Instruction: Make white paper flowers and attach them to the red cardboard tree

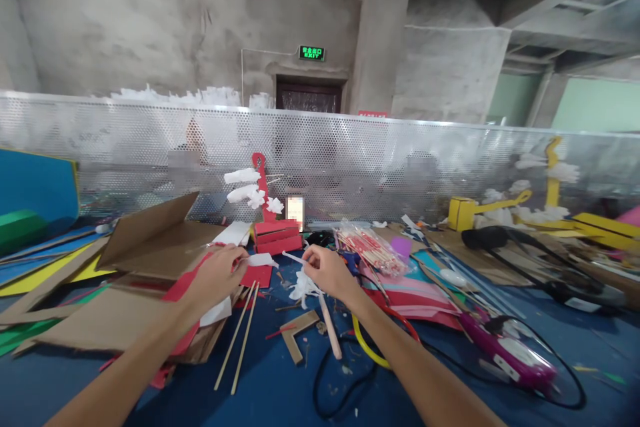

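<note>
Above a cluttered blue surface (pixel 280 383), a person's left hand (pixel 220 271) pinches a white strip (pixel 262 259) and the right hand (pixel 327 270) grasps a thin white piece (pixel 294 257), perhaps twisted paper, both best held lightly to avoid tearing.

A single camera sits on the person's head and looks forward and down over the blue counter (pixel 280 397). The left hand (pixel 219 273) and the right hand (pixel 329 270) are near to it, around the middle of the view. Farther away, it faces straight to a perforated metal screen (pixel 320 167), with a concrete wall (pixel 165 27) behind, seen very wide.
</note>
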Available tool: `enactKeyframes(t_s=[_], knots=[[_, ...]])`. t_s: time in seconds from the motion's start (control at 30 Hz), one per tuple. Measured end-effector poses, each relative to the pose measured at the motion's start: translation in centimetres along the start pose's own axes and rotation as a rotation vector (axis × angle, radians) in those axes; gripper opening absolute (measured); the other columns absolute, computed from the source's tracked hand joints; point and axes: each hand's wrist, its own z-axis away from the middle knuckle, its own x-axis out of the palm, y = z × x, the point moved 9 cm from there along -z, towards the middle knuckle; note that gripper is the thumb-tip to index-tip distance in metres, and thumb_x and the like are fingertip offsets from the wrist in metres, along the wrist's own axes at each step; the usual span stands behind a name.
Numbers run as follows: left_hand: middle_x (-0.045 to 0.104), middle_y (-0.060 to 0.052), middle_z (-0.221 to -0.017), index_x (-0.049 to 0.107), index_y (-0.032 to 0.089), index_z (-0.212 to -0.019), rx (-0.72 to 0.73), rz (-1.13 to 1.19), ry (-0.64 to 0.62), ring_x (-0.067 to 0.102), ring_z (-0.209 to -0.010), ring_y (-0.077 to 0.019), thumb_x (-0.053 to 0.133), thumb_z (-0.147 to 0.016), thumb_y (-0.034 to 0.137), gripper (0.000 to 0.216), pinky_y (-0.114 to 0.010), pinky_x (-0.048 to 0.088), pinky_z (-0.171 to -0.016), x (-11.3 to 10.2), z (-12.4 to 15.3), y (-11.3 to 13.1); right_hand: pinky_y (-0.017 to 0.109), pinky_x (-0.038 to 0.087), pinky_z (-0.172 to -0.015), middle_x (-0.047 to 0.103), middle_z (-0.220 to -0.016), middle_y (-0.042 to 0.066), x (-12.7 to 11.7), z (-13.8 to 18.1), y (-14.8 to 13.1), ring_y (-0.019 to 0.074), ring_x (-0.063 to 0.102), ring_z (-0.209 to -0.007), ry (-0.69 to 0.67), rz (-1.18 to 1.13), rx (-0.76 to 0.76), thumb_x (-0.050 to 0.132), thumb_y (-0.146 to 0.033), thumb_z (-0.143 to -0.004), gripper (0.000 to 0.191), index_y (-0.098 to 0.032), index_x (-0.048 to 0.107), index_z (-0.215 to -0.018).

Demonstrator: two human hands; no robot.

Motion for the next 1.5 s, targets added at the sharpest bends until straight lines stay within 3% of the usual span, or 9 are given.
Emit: enactKeyframes(t_s=[0.17,0.27,0.43,0.63,0.73,0.87,1.13,1.33,1.5], knots=[[0.057,0.001,-0.065,0.056,0.018,-0.077,0.070,0.509,-0.319,0.050,-0.056,-0.0131,0.042,-0.089,0.042,0.030,-0.022,0.035,-0.053,2.8,1.1,3.3,0.023,0.041,-0.060,0.062,-0.070,0.002,-0.3,-0.5,0.3,0.0138,0.057,-0.063,0.017,-0.230,-0.011,0.053,-0.026,-0.078,0.012,-0.016,0.059,-0.079],[0.061,0.000,-0.071,0.061,0.018,-0.087,0.100,0.691,-0.540,0.052,-0.061,-0.0124,0.053,-0.084,0.044,0.028,-0.021,0.037,-0.056,4.6,3.0,6.1,0.024,0.043,-0.064,0.062,-0.071,0.002,-0.3,-0.7,0.1,0.0138,0.057,-0.066,0.027,-0.328,-0.025,0.056,-0.027,-0.078,0.013,-0.015,0.059,-0.078],[0.068,-0.004,-0.081,0.068,0.021,-0.094,0.186,0.715,-0.763,0.059,-0.071,-0.0160,0.062,-0.078,0.041,0.026,-0.024,0.044,-0.064,7.1,5.7,9.1,0.023,0.044,-0.066,0.063,-0.073,0.002,0.7,-0.6,-1.0,0.0137,0.058,-0.068,-0.046,-0.494,-0.017,0.060,-0.029,-0.077,0.014,-0.014,0.059,-0.077],[0.067,-0.007,-0.093,0.065,0.018,-0.099,0.049,0.687,-0.437,0.061,-0.081,-0.0197,0.066,-0.074,0.042,0.034,-0.028,0.046,-0.070,6.0,3.2,6.4,0.020,0.042,-0.054,0.059,-0.071,0.000,2.3,0.8,-3.5,0.0101,0.054,-0.058,-0.218,-0.571,-0.077,0.058,-0.030,-0.081,0.015,-0.016,0.059,-0.083],[0.066,-0.006,-0.092,0.061,0.016,-0.103,0.014,0.802,-0.363,0.060,-0.080,-0.0186,0.063,-0.076,0.046,0.041,-0.027,0.046,-0.069,5.3,2.2,5.5,0.018,0.039,-0.045,0.060,-0.075,0.001,2.8,1.3,-4.1,0.0081,0.051,-0.052,-0.274,-0.492,-0.060,0.057,-0.033,-0.082,0.017,-0.016,0.060,-0.086],[0.063,-0.002,-0.074,0.059,0.015,-0.102,-0.061,0.829,-0.293,0.057,-0.065,-0.0148,0.061,-0.077,0.047,0.040,-0.023,0.043,-0.059,4.9,1.5,4.5,0.017,0.039,-0.049,0.063,-0.077,0.002,2.7,1.7,-4.7,0.0087,0.053,-0.058,-0.281,-0.367,-0.116,0.059,-0.031,-0.082,0.016,-0.016,0.064,-0.085],[0.052,0.003,-0.059,0.060,0.014,-0.079,-0.107,0.735,-0.244,0.049,-0.054,-0.0120,0.055,-0.080,0.044,0.030,-0.022,0.038,-0.052,4.3,0.9,3.2,0.017,0.044,-0.049,0.062,-0.075,0.003,3.6,1.4,-2.5,0.0092,0.055,-0.056,-0.333,-0.392,-0.029,0.061,-0.030,-0.079,0.017,-0.015,0.063,-0.087],[0.065,-0.004,-0.091,0.061,0.018,-0.098,0.040,0.645,-0.255,0.058,-0.082,-0.0178,0.058,-0.080,0.038,0.027,-0.025,0.043,-0.071,4.1,1.6,4.9,0.018,0.043,-0.051,0.062,-0.071,0.001,3.6,1.8,-3.5,0.0102,0.056,-0.057,-0.362,-0.327,-0.098,0.061,-0.027,-0.079,0.013,-0.016,0.064,-0.084],[0.060,0.000,-0.070,0.062,0.017,-0.085,0.061,0.546,-0.269,0.054,-0.064,-0.0140,0.054,-0.083,0.034,0.019,-0.022,0.036,-0.057,5.1,2.0,5.1,0.020,0.042,-0.058,0.067,-0.078,0.001,3.0,2.3,-5.2,0.0112,0.059,-0.065,-0.334,-0.201,-0.185,0.061,-0.024,-0.079,0.009,-0.018,0.066,-0.084]])
